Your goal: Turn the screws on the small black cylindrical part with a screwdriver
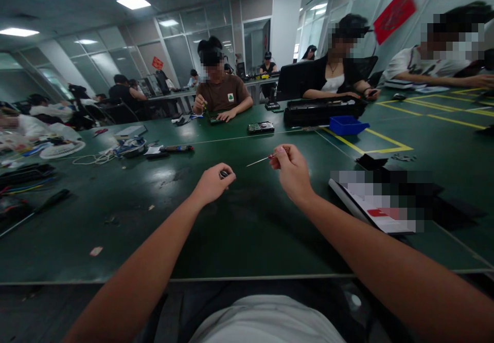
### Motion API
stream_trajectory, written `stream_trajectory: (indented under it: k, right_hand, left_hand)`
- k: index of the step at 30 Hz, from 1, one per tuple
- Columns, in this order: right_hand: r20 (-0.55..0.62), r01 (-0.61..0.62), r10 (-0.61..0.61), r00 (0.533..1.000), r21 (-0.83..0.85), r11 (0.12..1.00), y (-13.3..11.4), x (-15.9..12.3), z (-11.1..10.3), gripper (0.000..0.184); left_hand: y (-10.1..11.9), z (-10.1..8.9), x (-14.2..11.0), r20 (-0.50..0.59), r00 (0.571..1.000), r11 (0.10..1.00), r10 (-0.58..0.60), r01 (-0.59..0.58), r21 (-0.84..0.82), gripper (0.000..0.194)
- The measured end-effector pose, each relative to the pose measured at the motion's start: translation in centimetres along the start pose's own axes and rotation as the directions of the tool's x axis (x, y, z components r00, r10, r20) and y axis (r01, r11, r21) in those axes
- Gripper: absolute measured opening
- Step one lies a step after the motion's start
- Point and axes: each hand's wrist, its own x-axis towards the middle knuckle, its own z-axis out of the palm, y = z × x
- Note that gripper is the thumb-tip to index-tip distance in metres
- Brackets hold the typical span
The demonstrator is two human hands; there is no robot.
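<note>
My left hand [213,182] is closed in a pinch above the green table [231,230], with a small dark part [224,174] between the fingertips. My right hand [291,170] is closed on a thin screwdriver [259,161]; its metal shaft points left towards my left hand. Both hands hover a little above the table top, about a hand's width apart.
A blurred paper [380,204] lies on dark items at my right. A blue bin [346,125], a black tray [322,109] and a circuit board [261,127] sit farther back. Tools and cables [27,176] lie at left. Other people sit across the table.
</note>
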Motion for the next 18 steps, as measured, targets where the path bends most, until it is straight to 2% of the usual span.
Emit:
stream_trajectory:
  k: [4,7,9,12,14,18]
  right_hand:
    - [0.021,-0.006,0.007,1.000,-0.007,1.000,0.1,-0.1,0.0,0.018]
    - [0.027,-0.015,0.015,1.000,-0.005,1.000,0.2,-0.1,0.1,0.017]
    - [0.026,-0.017,0.017,1.000,-0.006,1.000,0.1,-0.1,0.1,0.016]
    - [0.031,-0.018,0.019,0.999,-0.016,1.000,0.1,-0.2,0.0,0.016]
    - [0.035,-0.014,0.015,0.999,-0.021,1.000,0.1,-0.2,0.0,0.016]
    - [0.034,-0.004,0.004,0.999,-0.022,1.000,0.5,-0.1,0.1,0.017]
  left_hand:
    - [-1.3,-3.2,0.2,-0.152,0.978,0.959,-0.141,0.097,-0.265,0.032]
    - [-3.1,-6.1,0.0,-0.199,0.930,0.840,-0.308,0.168,-0.516,0.027]
    - [-4.5,-8.2,-0.4,-0.209,0.877,0.718,-0.432,0.194,-0.668,0.020]
    - [-6.5,-11.7,-1.5,-0.232,0.774,0.577,-0.589,0.202,-0.791,0.009]
    - [-7.9,-14.0,-2.6,-0.265,0.723,0.549,-0.637,0.185,-0.815,0.006]
    - [-10.8,-18.0,-5.1,-0.395,0.601,0.587,-0.695,0.156,-0.795,0.014]
